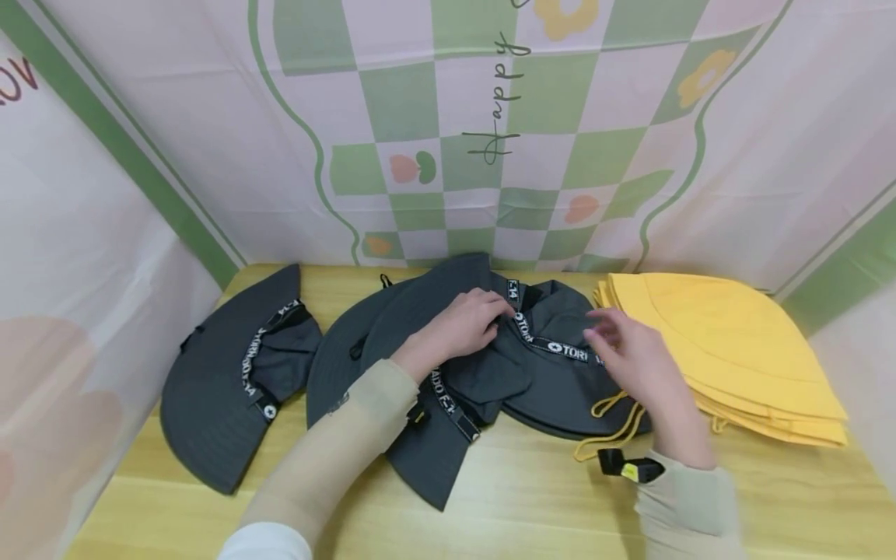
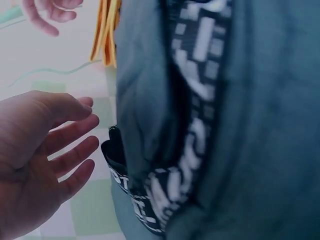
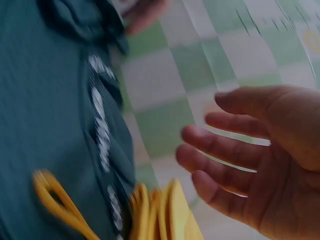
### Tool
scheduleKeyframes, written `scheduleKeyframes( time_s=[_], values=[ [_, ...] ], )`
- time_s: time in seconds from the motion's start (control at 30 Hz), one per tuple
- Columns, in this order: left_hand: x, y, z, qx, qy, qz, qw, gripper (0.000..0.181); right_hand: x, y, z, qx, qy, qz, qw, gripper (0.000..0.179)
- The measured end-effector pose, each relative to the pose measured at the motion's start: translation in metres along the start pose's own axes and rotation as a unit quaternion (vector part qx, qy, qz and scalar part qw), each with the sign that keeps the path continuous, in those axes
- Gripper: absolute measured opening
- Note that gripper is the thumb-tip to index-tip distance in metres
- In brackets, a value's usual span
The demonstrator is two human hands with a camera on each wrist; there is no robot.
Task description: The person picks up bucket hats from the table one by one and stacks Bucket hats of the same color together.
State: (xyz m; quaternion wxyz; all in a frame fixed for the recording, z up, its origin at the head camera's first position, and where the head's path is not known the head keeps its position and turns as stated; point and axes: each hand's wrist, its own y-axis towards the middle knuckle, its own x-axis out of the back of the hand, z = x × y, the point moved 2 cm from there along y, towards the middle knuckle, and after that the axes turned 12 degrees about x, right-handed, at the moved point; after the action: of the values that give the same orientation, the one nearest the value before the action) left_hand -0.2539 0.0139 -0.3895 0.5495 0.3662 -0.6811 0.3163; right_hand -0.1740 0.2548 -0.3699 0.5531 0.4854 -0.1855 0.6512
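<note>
Dark grey bucket hats with black-and-white lettered straps lie folded on the table. My left hand (image 1: 458, 325) is over the middle hats (image 1: 413, 319), its fingers loosely bent and empty in the left wrist view. Farther right, another dark hat (image 1: 560, 400) lies partly under the middle ones. Above its right side hovers my right hand (image 1: 633, 358), fingers spread and holding nothing, as the right wrist view also shows. Next to that hand is a stack of folded yellow hats (image 1: 742, 334), whose yellow cord (image 1: 607, 443) trails over the dark hat.
A single dark hat (image 1: 210, 397) lies apart at the left of the wooden table (image 1: 532, 498). A checked green-and-white cloth (image 1: 476, 101) hangs behind the table, and pale cloth walls (image 1: 77, 233) stand at both sides.
</note>
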Motion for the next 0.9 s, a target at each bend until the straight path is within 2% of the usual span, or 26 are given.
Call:
scheduleKeyframes(
  time_s=[0.17, 0.33, 0.5, 0.7, 0.8, 0.9],
  values=[
    [-0.008, -0.003, 0.005, 0.003, 0.055, 0.02, 0.9983, 0.035, -0.031, 0.012, 0.02, 0.017, -0.004, 0.092, 0.9956, 0.032],
    [-0.017, -0.005, 0.007, 0.005, 0.081, 0.025, 0.9964, 0.037, -0.055, 0.017, 0.028, 0.019, 0.007, 0.169, 0.9854, 0.034],
    [-0.022, -0.005, 0.005, 0.008, 0.088, 0.017, 0.996, 0.035, -0.062, 0.016, 0.026, 0.017, 0.01, 0.187, 0.9821, 0.033],
    [-0.028, -0.002, 0.003, 0.015, 0.135, 0.002, 0.9907, 0.039, -0.068, 0.015, 0.03, 0.016, 0.013, 0.205, 0.9785, 0.034],
    [-0.03, -0.002, 0.003, 0.017, 0.153, -0.004, 0.9881, 0.035, -0.074, 0.016, 0.034, -0.003, 0.004, 0.206, 0.9785, 0.034],
    [-0.03, -0.003, 0.004, 0.016, 0.145, -0.014, 0.9893, 0.029, -0.079, 0.017, 0.039, -0.026, -0.006, 0.198, 0.9798, 0.032]
  ],
)
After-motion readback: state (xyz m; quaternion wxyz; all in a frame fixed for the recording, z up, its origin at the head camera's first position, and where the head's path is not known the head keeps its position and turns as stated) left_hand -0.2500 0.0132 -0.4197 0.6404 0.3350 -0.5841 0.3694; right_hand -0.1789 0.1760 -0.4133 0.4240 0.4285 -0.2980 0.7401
